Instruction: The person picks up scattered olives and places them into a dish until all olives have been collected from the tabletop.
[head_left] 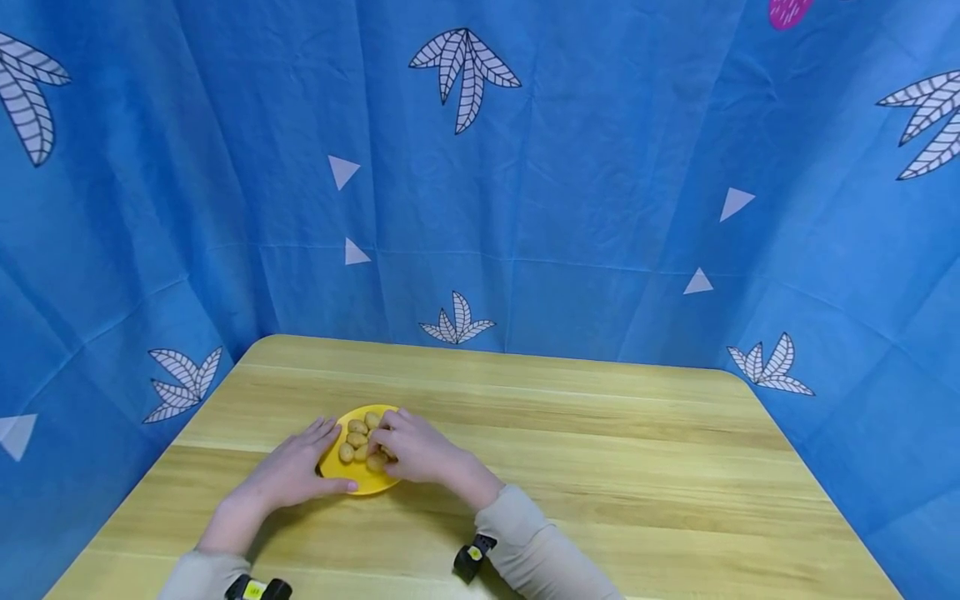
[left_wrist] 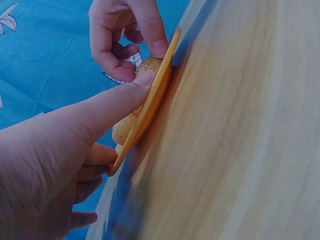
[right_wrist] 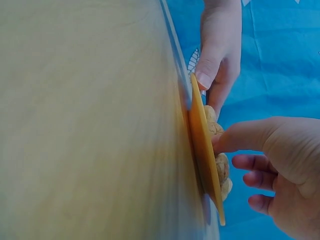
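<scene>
Several tan, wrinkled walnuts (head_left: 357, 439) lie grouped on a small yellow plate (head_left: 363, 483). My left hand (head_left: 288, 471) holds the plate at its left side, the thumb on the near rim and the fingers at the far left rim. From the right, my right hand (head_left: 420, 450) reaches over the plate, its fingers bent downward. In the left wrist view its thumb and index finger pinch a walnut (left_wrist: 150, 65) close over the plate. The right wrist view has the right thumb (right_wrist: 232, 139) among the walnuts and the other fingertips off the plate.
The plate rests on a light wood-grain table (head_left: 637, 467), left of its middle. A blue curtain (head_left: 600, 167) with white leaf and triangle prints hangs behind and at both sides. Each sleeve carries a black wrist camera, one by the left hand (head_left: 257, 588) and one by the right.
</scene>
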